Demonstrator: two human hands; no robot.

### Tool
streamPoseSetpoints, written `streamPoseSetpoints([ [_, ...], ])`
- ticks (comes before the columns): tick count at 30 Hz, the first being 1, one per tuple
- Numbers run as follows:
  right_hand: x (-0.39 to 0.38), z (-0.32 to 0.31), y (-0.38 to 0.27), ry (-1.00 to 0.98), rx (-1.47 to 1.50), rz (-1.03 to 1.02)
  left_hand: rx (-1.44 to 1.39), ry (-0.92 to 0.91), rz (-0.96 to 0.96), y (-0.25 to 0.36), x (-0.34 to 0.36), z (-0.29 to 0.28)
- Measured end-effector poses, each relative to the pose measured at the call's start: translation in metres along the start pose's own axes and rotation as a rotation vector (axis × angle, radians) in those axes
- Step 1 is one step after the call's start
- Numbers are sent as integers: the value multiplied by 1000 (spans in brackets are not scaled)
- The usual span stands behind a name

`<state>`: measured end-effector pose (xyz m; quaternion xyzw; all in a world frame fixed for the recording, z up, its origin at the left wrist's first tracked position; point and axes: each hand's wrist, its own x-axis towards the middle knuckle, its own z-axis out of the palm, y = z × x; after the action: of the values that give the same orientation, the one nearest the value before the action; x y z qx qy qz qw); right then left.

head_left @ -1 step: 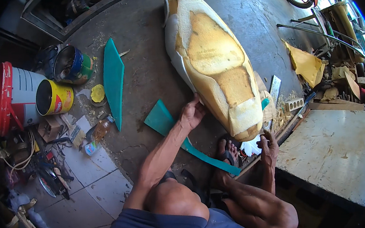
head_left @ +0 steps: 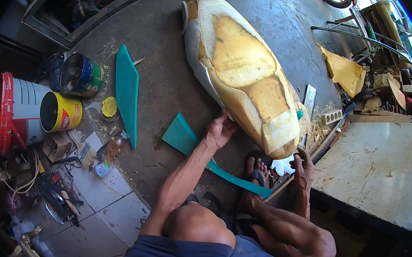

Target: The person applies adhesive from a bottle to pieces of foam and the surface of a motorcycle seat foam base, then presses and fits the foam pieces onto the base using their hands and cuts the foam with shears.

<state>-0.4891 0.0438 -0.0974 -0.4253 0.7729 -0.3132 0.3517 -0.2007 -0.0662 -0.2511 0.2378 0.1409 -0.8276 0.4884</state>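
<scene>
A long motorcycle seat (head_left: 246, 57) of cream and yellow foam, with a white side edge, lies lengthwise before me, its narrow end toward me. Brownish recessed patches run down its top. My left hand (head_left: 220, 131) grips its left edge, the thumb against the side and some fingers hidden at the rim. By the narrow end, my right hand (head_left: 303, 165) is loosely curled with fingers apart; its fingertips are close to the foam, and I cannot tell if they touch. A curved teal foam strip (head_left: 230, 174) passes below my left forearm.
Another teal foam piece (head_left: 128, 96) lies left of the seat. Farther left stand a red-rimmed bucket (head_left: 4, 115), a yellow can (head_left: 68, 112) and scattered tools (head_left: 59, 199). A worn flat board (head_left: 374, 172) is at right, beneath scraps and a yellow sheet (head_left: 343, 71).
The seat has turned slightly: its narrow end has shifted right, toward my right hand, and its far end a little left. My left hand keeps its hold; both hands have barely moved.
</scene>
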Motion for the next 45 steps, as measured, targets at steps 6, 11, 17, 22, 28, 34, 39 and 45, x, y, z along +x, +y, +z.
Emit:
streamPoseSetpoints([
  [6, -33, -13, 8, 51, 1, 81, 9, 20, -49, -1, 3, 13],
  [11, -48, -14, 13, 32, -112, 128, 88, 126, 87, 26, 32, -2],
  [17, -38, -27, 21, 33, -107, 153, 108, 103, 95, -11, 18, 21],
  [22, -17, -22, 18, 2, -205, 121, 252, 58, -39, -34, -18, 11],
  [28, -12, -16, 15, 45, -166, 119, 1120, 260, -27, 25, -33, 3],
  [34, -17, 19, -3, 42, -564, -281, 1005, 448, 901, 148, 27, 20],
  [39, -11, 40, -20, -117, -644, -516, 1083, 496, 1131, 141, 64, 36],
  [45, 17, 56, -28, -235, -764, -515, 1553, 611, 762, 120, 65, 57],
])
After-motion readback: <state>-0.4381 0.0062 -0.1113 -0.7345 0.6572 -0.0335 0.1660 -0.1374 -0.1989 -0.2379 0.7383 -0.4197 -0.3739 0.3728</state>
